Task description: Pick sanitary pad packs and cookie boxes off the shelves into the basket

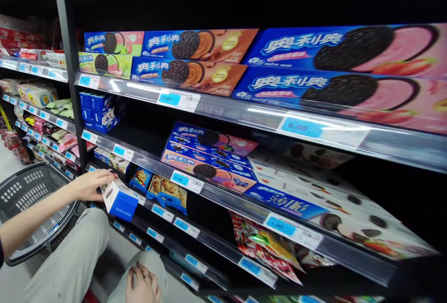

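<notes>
My left hand (92, 185) reaches out and is closed on a white and blue cookie box (122, 203), gripping it from its left end. The box is tilted, its blue end facing me, in front of a lower shelf edge. Behind it on that shelf lie another blue and white box (111, 159) and blue cookie packets (167, 191). My right hand (143, 285) rests on my knee (150, 262), its fingers laid over the trouser cloth with nothing in them.
A grey shopping basket (66, 210) stands at the left, partly behind my left forearm. Above, a shelf carries long Oreo boxes (195, 44); the one below holds more cookie boxes (209, 168). Red snack bags (265, 242) hang over a lower edge. A dark post (66, 47) divides the shelving.
</notes>
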Tool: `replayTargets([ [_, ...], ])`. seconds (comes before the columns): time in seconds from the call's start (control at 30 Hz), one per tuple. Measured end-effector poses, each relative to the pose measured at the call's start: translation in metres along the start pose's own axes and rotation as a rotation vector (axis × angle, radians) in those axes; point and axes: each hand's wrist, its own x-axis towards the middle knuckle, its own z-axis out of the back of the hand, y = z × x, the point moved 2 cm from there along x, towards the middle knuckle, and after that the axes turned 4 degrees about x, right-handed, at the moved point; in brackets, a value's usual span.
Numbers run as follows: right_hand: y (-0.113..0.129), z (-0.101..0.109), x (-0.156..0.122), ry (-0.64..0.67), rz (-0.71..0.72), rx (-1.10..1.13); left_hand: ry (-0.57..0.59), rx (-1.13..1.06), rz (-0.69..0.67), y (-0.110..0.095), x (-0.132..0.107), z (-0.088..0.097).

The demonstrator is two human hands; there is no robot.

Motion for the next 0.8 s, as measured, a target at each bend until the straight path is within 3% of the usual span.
replayTargets([
  [0.07,0.006,0.006,0.001,-0.017,0.013,0.005,-0.265,-0.139,-0.048,-0.037,-0.015,-0.002],
  [0.13,0.012,0.013,0.002,-0.033,0.022,0.009,-0.465,-0.271,0.002,-0.068,-0.021,-0.007],
  [0.2,0.016,0.022,0.002,-0.047,0.031,-0.002,-0.578,-0.372,0.098,-0.091,-0.022,-0.014],
  [0.3,0.016,0.031,-0.001,-0.059,0.049,-0.035,-0.626,-0.462,0.170,-0.111,-0.022,-0.023],
  [0.63,-0.022,0.022,-0.016,0.005,0.191,-0.033,-0.637,-0.557,0.220,-0.103,-0.050,-0.032],
  [0.73,-0.014,0.022,-0.008,-0.063,0.137,0.057,-0.690,-0.548,0.228,-0.102,-0.053,-0.033],
  [0.8,0.007,0.031,0.009,-0.143,0.131,0.195,-0.761,-0.554,0.267,-0.104,-0.054,-0.040],
])
